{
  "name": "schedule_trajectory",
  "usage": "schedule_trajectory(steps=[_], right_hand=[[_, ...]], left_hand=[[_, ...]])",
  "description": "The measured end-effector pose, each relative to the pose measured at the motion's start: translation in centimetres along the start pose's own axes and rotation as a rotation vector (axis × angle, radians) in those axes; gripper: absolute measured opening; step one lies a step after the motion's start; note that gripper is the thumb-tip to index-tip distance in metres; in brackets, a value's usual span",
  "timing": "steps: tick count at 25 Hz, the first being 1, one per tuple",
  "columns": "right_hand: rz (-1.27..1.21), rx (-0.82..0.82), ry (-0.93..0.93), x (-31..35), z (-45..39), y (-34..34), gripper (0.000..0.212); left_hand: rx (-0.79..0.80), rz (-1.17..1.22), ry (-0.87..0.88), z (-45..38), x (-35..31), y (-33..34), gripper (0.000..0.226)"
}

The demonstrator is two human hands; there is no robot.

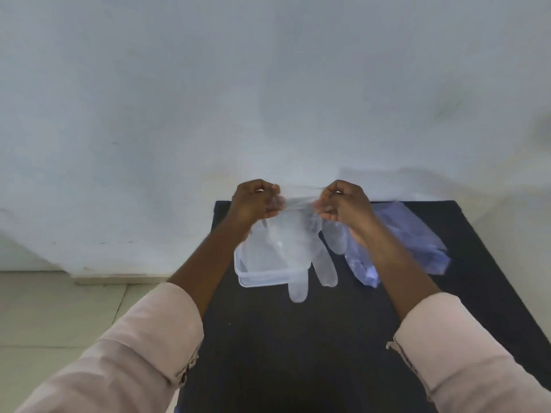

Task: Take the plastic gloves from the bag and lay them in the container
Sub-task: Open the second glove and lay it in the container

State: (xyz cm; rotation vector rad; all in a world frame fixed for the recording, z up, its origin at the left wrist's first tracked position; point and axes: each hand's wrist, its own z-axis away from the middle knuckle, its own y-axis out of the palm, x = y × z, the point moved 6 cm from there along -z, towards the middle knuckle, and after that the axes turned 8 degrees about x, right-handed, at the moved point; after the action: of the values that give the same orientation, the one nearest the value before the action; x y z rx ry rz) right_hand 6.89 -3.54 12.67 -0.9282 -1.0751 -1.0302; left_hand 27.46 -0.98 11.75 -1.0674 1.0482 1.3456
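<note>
head view: hands (301,204) blur the glove (298,251) cuff.

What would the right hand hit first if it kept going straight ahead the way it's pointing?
Probably the wall. The right hand, pinching the plastic glove, points away past the dark table's far edge; depth is hard to judge.

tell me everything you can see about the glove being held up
The glove is thin, clear, slightly milky plastic film. The left hand and right hand each pinch a side of its cuff, stretching it open between them. It hangs fingers down, above and in front of the clear container, which shows through it. Its fingers dangle past the container's near edge over the black table. The image is blurred, so finer detail is unclear.
</note>
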Motion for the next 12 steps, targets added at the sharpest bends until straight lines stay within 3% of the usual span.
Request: schedule_trajectory(steps=[7, 9, 12], right_hand=[[0.093, 0.094, -0.001, 1.7, -12.9, 4.5, 0.019], [0.182, 0.046, -0.135, 2.5, -14.9, 5.1, 0.019], [0.249, -0.041, -0.446, 4.0, -14.4, 5.4, 0.013]], left_hand=[[-0.168, 0.015, -0.072, -9.6, -0.9, -6.5, 0.01], [-0.24, 0.01, -0.013, -10.9, -1.5, -7.5, 0.01], [-0.335, -0.051, 0.251, -11.1, -3.5, -8.3, 0.017]])
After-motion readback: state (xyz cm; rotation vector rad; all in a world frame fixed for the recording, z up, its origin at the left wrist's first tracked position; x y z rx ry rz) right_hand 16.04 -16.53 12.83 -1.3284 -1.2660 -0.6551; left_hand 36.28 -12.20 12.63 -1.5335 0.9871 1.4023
